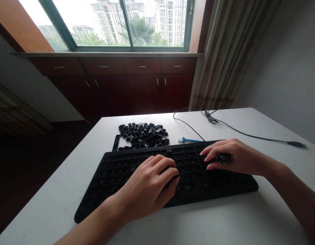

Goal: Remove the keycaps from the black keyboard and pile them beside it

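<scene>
A black keyboard (103,190) lies across the white table, many of its key positions bare of keycaps. My left hand (154,180) rests over its middle, fingers curled and drawn together toward the thumb. What those fingertips hold, if anything, is hidden. Over the keyboard's right part, my right hand (236,154) is bent with a small clump of black keycaps (222,158) tucked inside its fingers. Its fingertips point left, close to the key sockets. Behind the keyboard sits a heap of loose black keycaps (144,134), some turned upside down.
A small blue brush with white bristles (189,140) lies just behind the keyboard. The keyboard's black cable (236,131) loops over the table's right side, ending in a plug (296,144). One long black keycap (116,142) lies left of the heap. Cabinets (144,90) stand beyond the table.
</scene>
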`<state>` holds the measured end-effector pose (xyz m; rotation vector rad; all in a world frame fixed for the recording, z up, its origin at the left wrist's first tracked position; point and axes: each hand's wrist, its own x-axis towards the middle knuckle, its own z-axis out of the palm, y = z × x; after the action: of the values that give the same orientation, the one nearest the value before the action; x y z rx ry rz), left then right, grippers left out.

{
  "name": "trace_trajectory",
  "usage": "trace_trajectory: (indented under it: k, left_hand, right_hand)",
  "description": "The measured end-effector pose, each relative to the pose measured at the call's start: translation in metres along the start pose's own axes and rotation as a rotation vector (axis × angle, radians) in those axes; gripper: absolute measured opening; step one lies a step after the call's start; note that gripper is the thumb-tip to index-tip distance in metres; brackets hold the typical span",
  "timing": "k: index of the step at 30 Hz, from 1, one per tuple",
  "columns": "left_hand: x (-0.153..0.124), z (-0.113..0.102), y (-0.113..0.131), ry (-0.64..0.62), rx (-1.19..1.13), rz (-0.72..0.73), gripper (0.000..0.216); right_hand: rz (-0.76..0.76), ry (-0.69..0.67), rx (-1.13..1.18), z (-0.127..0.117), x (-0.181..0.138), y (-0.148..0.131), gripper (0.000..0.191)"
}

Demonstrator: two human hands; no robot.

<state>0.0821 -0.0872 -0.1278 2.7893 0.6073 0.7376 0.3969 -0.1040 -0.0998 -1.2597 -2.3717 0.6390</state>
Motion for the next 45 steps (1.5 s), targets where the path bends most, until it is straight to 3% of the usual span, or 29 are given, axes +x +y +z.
trace_trajectory:
  k: [15, 23, 29, 31, 34, 37, 40, 43, 45]
  left_hand:
    - [-0.001, 0.002, -0.001, -0.017, -0.006, -0.005, 0.015]
    - [0.001, 0.001, -0.002, -0.004, -0.002, -0.003, 0.016]
    - [-0.001, 0.001, 0.0, -0.012, -0.001, -0.005, 0.015]
    - [-0.001, 0.001, -0.001, -0.013, 0.001, -0.007, 0.015]
    - [0.0, 0.001, -0.001, -0.007, -0.003, -0.007, 0.015]
    - [0.0, 0.002, -0.002, -0.004, -0.008, -0.002, 0.015]
    - [-0.001, 0.003, -0.002, -0.006, -0.008, -0.002, 0.014]
    - [-0.002, 0.003, -0.002, -0.01, -0.006, -0.005, 0.015]
    - [-0.001, 0.003, -0.001, -0.011, -0.003, -0.003, 0.015]
  right_hand:
    - [-0.046, 0.001, -0.069, 0.002, -0.001, -0.001, 0.018]
    - [-0.035, 0.199, 0.071, 0.003, 0.003, -0.008, 0.01]
    - [-0.012, 0.122, 0.011, 0.007, 0.001, -0.006, 0.01]
    - [0.012, 0.141, 0.034, 0.009, 0.0, -0.005, 0.018]
    - [0.073, 0.25, 0.217, 0.008, -0.001, -0.007, 0.037]
    - [0.075, 0.4, 0.587, 0.009, 0.001, -0.012, 0.046]
    - [0.072, 0.512, 0.966, 0.014, 0.007, -0.02, 0.04]
    - [0.158, 0.594, 1.053, 0.021, 0.014, -0.027, 0.018]
    - [0.184, 0.648, 1.085, 0.022, 0.018, -0.031, 0.015]
